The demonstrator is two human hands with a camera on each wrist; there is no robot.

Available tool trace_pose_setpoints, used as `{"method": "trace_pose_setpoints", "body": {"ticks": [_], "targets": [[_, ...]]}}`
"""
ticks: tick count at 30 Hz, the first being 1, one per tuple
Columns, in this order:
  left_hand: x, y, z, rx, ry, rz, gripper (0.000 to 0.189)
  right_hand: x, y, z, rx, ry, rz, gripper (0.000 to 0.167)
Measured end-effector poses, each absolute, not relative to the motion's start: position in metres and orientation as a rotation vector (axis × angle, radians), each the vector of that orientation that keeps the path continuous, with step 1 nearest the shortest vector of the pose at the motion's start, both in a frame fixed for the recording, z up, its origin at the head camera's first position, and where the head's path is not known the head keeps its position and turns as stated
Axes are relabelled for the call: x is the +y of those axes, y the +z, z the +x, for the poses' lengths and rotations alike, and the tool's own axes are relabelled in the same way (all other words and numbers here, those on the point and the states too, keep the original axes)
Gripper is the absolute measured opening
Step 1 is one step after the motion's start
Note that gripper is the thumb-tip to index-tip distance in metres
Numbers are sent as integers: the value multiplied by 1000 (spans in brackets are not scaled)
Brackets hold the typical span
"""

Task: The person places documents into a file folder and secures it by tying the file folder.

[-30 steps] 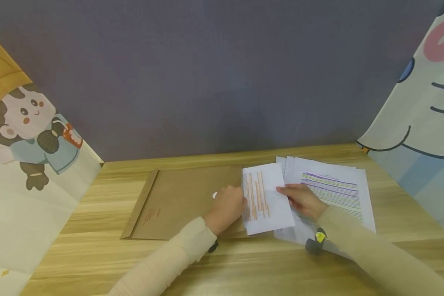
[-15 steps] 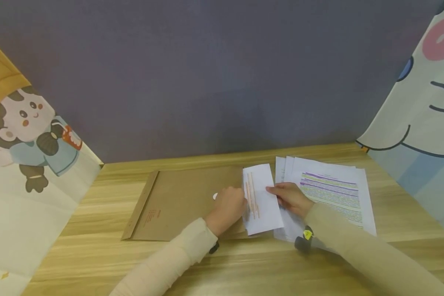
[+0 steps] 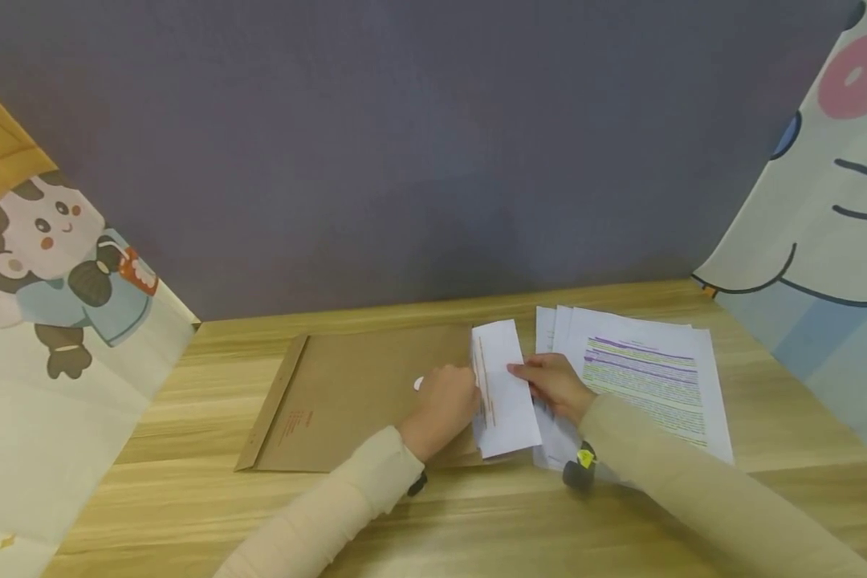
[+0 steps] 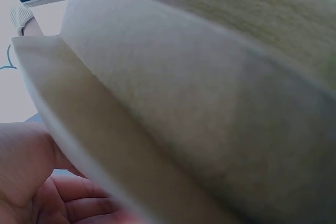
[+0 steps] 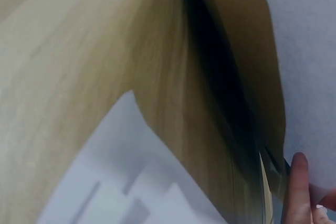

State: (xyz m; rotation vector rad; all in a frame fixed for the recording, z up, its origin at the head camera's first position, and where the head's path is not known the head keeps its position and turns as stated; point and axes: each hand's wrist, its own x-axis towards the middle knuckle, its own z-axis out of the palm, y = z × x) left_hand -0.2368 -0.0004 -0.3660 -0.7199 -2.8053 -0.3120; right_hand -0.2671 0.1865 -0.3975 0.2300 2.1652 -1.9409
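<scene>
A flat brown kraft document envelope [image 3: 368,393] lies on the table, its mouth facing right. My left hand [image 3: 444,405] grips the envelope at the mouth edge, fingers curled. In the left wrist view that hand [image 4: 68,192] sits beside the brown paper [image 4: 157,77]. With my right hand [image 3: 558,385] I pinch a white printed sheet [image 3: 506,401] with orange-marked lines; its left part is inside the mouth. The right wrist view shows the gaping mouth [image 5: 270,77], the white sheet [image 5: 310,77] and my fingers [image 5: 299,187] under it.
Loose papers [image 3: 643,385] with purple and green highlighted lines lie fanned to the right, partly under my right forearm. A dark grey panel [image 3: 433,160] stands behind the wooden table [image 3: 433,530]. Cartoon-printed sheets [image 3: 50,265] flank both sides.
My right hand has moved left, and the white sheet has slid further into the envelope, so fewer orange lines show. My left hand stays at the mouth.
</scene>
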Motion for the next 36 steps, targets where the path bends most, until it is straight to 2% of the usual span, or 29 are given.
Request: {"method": "trace_pose_setpoints", "body": {"ticks": [10,20,36], "targets": [[1,-365,-235,-2805,-354,-740,26,174,-397,-264,2359,-1862,249,30],[0,-366,-235,-2762,-355,-765,25,163,-399,-264,2370,-1796,247,20],[-1,-365,-235,-2773,-352,-764,24,141,-409,-269,2286,-1891,226,18]]}}
